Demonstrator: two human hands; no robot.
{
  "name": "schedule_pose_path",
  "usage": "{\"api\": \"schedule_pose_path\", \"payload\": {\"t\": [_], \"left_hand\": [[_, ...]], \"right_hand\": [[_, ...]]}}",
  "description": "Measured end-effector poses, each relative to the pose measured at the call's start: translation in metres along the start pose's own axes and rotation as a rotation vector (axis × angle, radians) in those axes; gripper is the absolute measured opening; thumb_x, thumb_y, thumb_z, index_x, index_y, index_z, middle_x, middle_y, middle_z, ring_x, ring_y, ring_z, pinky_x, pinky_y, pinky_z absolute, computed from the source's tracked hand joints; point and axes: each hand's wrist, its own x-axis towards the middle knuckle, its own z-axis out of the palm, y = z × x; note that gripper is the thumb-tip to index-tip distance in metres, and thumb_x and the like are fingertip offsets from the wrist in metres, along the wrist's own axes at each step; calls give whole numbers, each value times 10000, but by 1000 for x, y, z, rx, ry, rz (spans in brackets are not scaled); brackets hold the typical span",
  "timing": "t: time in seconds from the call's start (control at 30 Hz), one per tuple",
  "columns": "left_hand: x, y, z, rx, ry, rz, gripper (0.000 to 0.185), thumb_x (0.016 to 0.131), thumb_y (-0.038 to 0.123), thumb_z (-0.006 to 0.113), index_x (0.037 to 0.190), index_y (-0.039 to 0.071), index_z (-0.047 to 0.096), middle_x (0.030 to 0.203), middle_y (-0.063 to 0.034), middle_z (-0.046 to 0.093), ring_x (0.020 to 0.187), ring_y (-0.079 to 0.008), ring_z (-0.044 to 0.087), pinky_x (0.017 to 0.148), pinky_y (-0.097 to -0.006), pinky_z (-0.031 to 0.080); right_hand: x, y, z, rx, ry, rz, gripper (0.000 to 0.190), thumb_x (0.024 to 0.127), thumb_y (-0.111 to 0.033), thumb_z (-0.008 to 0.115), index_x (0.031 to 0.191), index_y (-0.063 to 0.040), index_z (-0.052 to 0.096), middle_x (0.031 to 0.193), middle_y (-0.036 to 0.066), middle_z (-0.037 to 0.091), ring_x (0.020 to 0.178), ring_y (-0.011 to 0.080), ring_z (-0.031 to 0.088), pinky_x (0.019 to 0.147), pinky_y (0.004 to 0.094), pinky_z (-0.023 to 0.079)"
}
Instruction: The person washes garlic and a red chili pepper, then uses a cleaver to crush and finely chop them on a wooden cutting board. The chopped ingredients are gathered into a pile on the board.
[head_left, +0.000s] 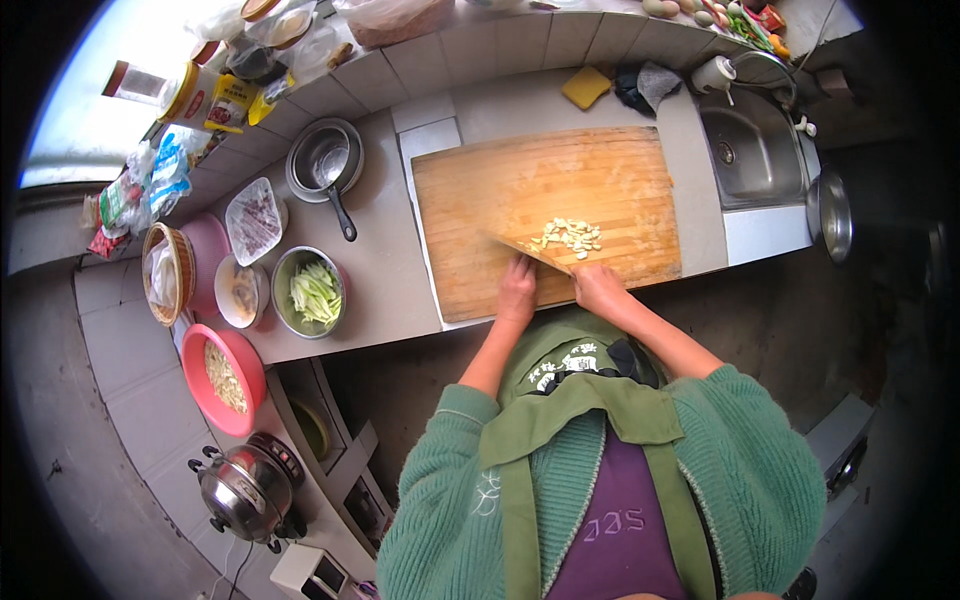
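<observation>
My right hand (598, 290) is closed on the handle of a kitchen knife (534, 251), near the front edge of a large wooden cutting board (480, 187). The blade slants up and to the left across the board and looks blurred towards its tip. My left hand (517, 289) lies just in front of the blade, fingers bent down at the board. Whatever is under those fingers is hidden. Pale chopped pieces, perhaps garlic, form a small pile (574, 236) behind the knife, and a few smaller bits lie along the blade.
To the left stand a metal bowl of sliced green vegetable (315, 294), a saucepan (324, 159), a covered plastic container (256, 217), a pink basin (196, 360) and a lidded metal pot (244, 491). A yellow sponge (586, 88) lies behind the board. On the right is a sink (754, 154).
</observation>
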Motion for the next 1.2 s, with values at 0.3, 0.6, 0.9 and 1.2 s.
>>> {"api": "schedule_pose_path", "payload": {"t": [0.3, 0.6, 0.9, 1.2], "left_hand": [[-2, 5, 3, 39, 14, -27, 461, 724, -75, 559, 1184, -95, 575, 1257, -209, 554, 1208, -384, 504, 968, -421, 483], [-6, 8, 0, 21, -23, -32, 511, 715, -92, 541, 1226, -107, 549, 1307, -234, 510, 1256, -402, 467, 1016, -430, 454], [-7, 9, 2, -23, 15, -9, 495, 720, -103, 530, 1214, -134, 538, 1294, -275, 494, 1231, -434, 465, 1027, -443, 440], [-7, 4, -11, -76, 42, -41, 487, 722, -116, 536, 1209, -118, 549, 1242, -264, 528, 1204, -424, 477, 1011, -451, 441]], "right_hand": [[14, 15, 3, 244, 97, -64, 143, 845, -99, 601, 787, 11, 672, 734, 276, 618, 724, 453, 628, 653, 509, 514], [-2, 3, -5, 87, 20, -28, 139, 822, -102, 596, 785, 3, 679, 744, 272, 631, 725, 455, 636, 670, 523, 521], [16, 11, 12, 139, 12, -22, 147, 795, -70, 581, 743, 27, 678, 737, 293, 630, 720, 456, 644, 681, 523, 520], [-5, -3, -9, 190, 75, -46, 149, 809, -96, 598, 741, 6, 683, 699, 264, 622, 703, 438, 640, 675, 503, 520]]}}
